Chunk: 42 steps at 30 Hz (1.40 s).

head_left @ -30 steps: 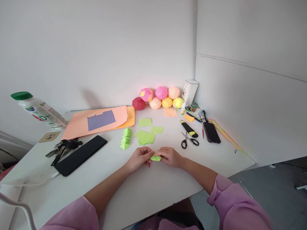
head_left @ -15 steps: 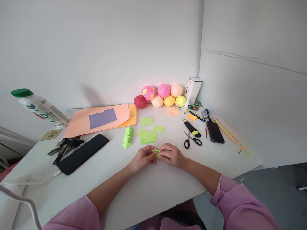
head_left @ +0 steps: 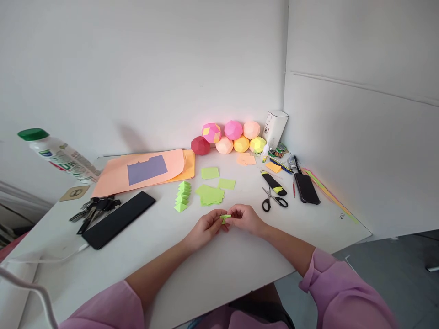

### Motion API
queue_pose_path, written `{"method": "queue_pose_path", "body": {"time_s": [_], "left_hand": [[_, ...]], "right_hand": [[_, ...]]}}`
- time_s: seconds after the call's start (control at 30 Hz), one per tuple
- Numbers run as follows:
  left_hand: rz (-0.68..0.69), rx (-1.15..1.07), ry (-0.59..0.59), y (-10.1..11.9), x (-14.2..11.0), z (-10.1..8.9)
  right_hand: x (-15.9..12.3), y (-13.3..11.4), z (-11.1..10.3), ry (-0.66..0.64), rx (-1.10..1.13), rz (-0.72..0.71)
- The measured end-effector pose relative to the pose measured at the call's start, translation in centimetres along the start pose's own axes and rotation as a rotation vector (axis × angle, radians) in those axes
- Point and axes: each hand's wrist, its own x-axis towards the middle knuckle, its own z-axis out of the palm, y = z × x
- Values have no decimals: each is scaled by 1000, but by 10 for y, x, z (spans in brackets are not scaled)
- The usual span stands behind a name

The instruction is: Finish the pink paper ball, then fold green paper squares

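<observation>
Left hand (head_left: 207,227) and right hand (head_left: 246,219) meet over near part of white tabletop (head_left: 212,269), fingers of both pinching small folded lime-green paper piece (head_left: 225,217) between them. Step in hand: apparently creasing; next move likely calls for steady two-sided pinch, edges aligned. Beyond: row of folded lime-green paper units (head_left: 183,196), flat lime-green paper sheets (head_left: 211,196); black-handled metal scissors (head_left: 270,197), nearest possible obstacle to right hand. Farthest: multicoloured faceted paper balls (head_left: 233,130).

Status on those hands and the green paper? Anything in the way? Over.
Left hand, right hand: both pinching folded green paper, partly hidden. Scissors nearby, touching neither hand. Nothing seen in the way.
</observation>
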Motion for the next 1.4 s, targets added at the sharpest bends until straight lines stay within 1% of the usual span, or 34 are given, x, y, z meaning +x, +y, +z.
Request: {"method": "queue_pose_path", "body": {"time_s": [0.17,0.27,0.37,0.47,0.57,0.7,0.87,0.97,1.13,1.27,1.4], "left_hand": [[89,-12,-46,-8,-1,1],[110,20,-34,-15,0,2],[106,39,-9,-17,0,3],[64,-7,12,-12,0,4],[-17,-44,25,-5,2,4],[-77,-64,40,-2,5,4],[-94,-129,64,-3,5,5],[-98,-138,81,-1,4,6],[-91,-119,60,3,4,8],[-97,-160,73,5,4,8],[-112,-206,89,3,4,7]], "right_hand": [[2,2,-2,-46,68,14],[4,5,-2,-81,83,18],[4,2,-2,-81,75,35],[2,-4,-1,-83,101,37],[1,-9,-1,-61,108,36],[1,-8,-2,-33,69,46],[1,-4,1,3,-40,-28],[0,-4,3,22,-97,-25],[0,-6,6,36,-148,-42],[1,-7,5,56,-168,-64],[1,-8,1,4,-123,-62]]}}
